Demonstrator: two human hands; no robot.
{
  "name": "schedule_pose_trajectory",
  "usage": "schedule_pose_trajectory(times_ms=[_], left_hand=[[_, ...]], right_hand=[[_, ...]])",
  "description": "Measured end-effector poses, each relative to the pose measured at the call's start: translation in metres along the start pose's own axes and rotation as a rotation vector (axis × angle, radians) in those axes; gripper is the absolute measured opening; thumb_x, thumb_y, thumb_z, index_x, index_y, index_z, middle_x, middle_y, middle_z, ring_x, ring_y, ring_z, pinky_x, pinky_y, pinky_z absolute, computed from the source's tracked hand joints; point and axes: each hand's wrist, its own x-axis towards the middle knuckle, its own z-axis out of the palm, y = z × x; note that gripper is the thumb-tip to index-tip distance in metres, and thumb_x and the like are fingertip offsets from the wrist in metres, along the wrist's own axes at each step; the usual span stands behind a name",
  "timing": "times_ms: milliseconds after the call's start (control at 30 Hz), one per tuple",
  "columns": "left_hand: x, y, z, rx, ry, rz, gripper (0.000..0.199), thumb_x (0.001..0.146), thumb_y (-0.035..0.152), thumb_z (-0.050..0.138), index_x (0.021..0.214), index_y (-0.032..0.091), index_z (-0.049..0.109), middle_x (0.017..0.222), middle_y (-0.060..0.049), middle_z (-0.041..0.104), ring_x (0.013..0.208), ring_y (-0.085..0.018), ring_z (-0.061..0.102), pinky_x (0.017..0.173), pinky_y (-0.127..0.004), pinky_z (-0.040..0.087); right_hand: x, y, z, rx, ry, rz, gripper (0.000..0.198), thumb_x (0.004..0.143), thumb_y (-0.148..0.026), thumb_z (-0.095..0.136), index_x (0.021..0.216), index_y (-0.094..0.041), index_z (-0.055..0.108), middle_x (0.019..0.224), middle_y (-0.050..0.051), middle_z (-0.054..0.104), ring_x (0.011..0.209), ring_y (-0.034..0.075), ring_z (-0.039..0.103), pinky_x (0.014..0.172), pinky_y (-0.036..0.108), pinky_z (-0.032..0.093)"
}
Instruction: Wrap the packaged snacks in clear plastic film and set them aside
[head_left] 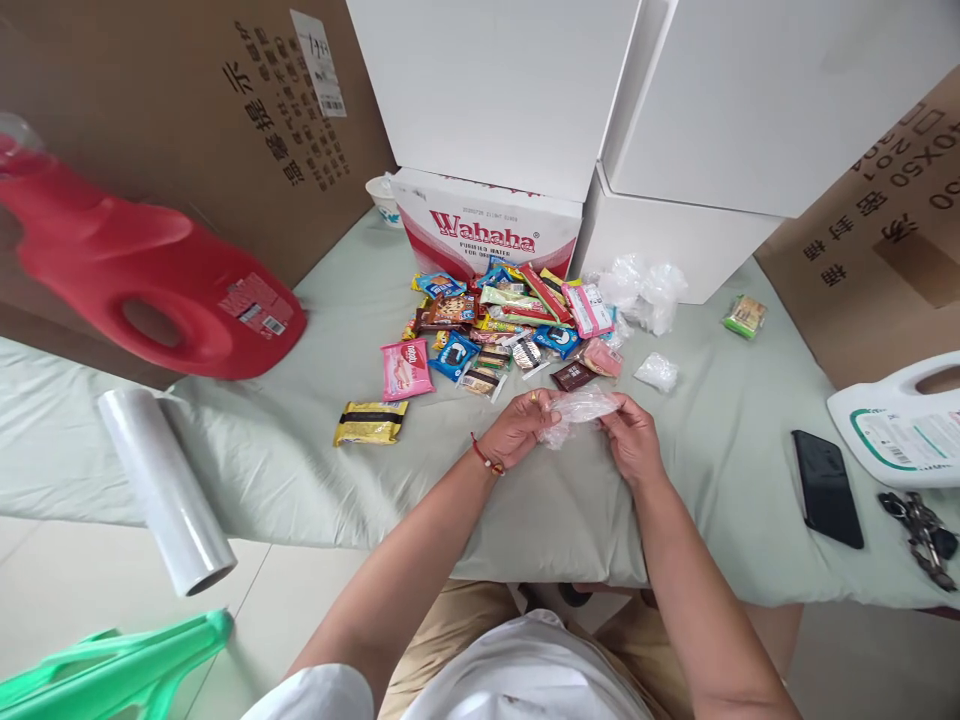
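Note:
A crumpled clear plastic bag (583, 405) is stretched between my two hands above the green cloth. My left hand (519, 430) pinches its left end, and my right hand (630, 435) grips the right end. Just beyond them lies a pile of wrapped snacks (517, 310) in many colours. A dark brown packet (572, 375) sits nearest to the bag. To the left are a pink snack packet (407, 369) and a yellow snack packet (370, 423). One folded clear bag (657, 372) rests to the right, with more crumpled clear bags (645, 290) behind it.
A Wahaba-style "Wahaha" carton (487, 225) and white boxes (697, 110) stand behind the pile. At left are a red jug (165, 280) and a plastic film roll (169, 490). A green packet (745, 316), phone (828, 488), white bottle (911, 425) and keys (922, 535) lie right.

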Motion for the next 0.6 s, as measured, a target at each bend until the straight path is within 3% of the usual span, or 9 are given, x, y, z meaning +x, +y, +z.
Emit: schedule_pose_trajectory(times_ms=[133, 333, 467, 600], left_hand=[[0.002, 0.001, -0.003, 0.014, -0.004, 0.045, 0.038, 0.061, 0.026, 0.094, 0.068, 0.016, 0.059, 0.107, -0.005, 0.07, 0.091, -0.017, 0.065, 0.077, -0.028, 0.047], [0.002, 0.01, -0.004, -0.007, 0.024, 0.11, 0.037, 0.062, 0.027, 0.091, 0.066, 0.016, 0.056, 0.089, -0.002, 0.066, 0.069, -0.01, 0.056, 0.064, -0.024, 0.043], [0.004, 0.012, -0.004, -0.052, 0.024, 0.037, 0.044, 0.075, 0.05, 0.081, 0.066, 0.017, 0.054, 0.09, -0.005, 0.066, 0.067, -0.011, 0.055, 0.057, -0.024, 0.04], [0.006, 0.003, -0.002, 0.171, 0.034, -0.089, 0.055, 0.083, 0.071, 0.065, 0.079, 0.016, 0.066, 0.079, -0.004, 0.065, 0.064, -0.012, 0.053, 0.057, -0.024, 0.038]], right_hand=[[-0.002, -0.006, -0.002, 0.165, -0.007, 0.131, 0.024, 0.074, -0.043, 0.082, 0.081, -0.023, 0.07, 0.065, -0.004, 0.056, 0.058, 0.012, 0.047, 0.057, 0.026, 0.04], [-0.001, -0.009, -0.006, 0.268, 0.046, 0.182, 0.022, 0.069, -0.037, 0.081, 0.071, -0.022, 0.064, 0.062, -0.004, 0.054, 0.053, 0.011, 0.044, 0.05, 0.024, 0.038], [-0.003, -0.013, -0.011, 0.304, 0.007, 0.166, 0.025, 0.068, -0.037, 0.081, 0.071, -0.022, 0.062, 0.065, -0.004, 0.053, 0.056, 0.011, 0.045, 0.054, 0.024, 0.041], [-0.006, -0.014, -0.009, 0.218, -0.177, 0.195, 0.025, 0.072, -0.038, 0.082, 0.071, -0.022, 0.062, 0.07, -0.003, 0.054, 0.056, 0.01, 0.042, 0.053, 0.024, 0.035]])
